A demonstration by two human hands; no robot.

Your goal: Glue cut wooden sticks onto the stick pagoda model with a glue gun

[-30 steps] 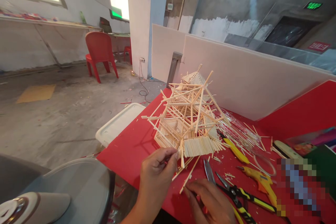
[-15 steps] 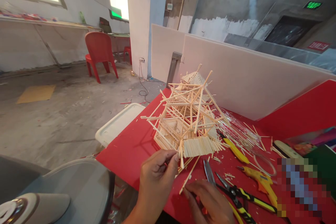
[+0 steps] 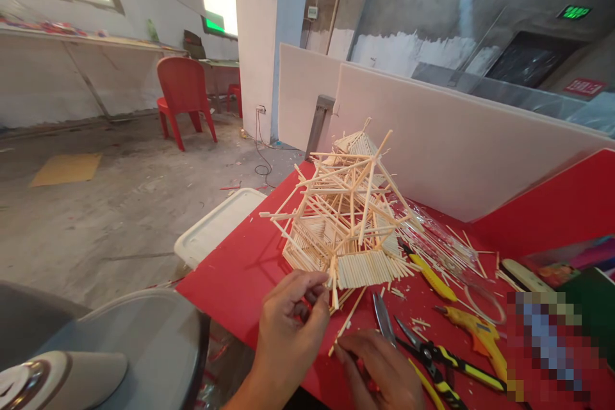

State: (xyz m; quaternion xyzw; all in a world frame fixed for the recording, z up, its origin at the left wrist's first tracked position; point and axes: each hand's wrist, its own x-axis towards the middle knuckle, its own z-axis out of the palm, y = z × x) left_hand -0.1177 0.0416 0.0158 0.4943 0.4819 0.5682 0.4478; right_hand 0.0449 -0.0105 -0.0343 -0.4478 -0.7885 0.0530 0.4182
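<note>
Stick model point(image 3: 352, 195) on a red table point(image 3: 245, 269), ahead of both hands.
The left hand point(image 3: 292, 327) curls at the model's near corner, beside a slatted panel point(image 3: 368, 270), thumb and finger narrowly spaced; its grip is unclear. The right hand point(image 3: 384, 368), also narrow, meets the near end of a stick point(image 3: 346, 321); whether it pinches cannot be told. The step appears to be corner work; the next move calls for light, steady fingertips. Rightward lie cutters point(image 3: 426, 352) and a glue gun point(image 3: 475, 329).
</note>
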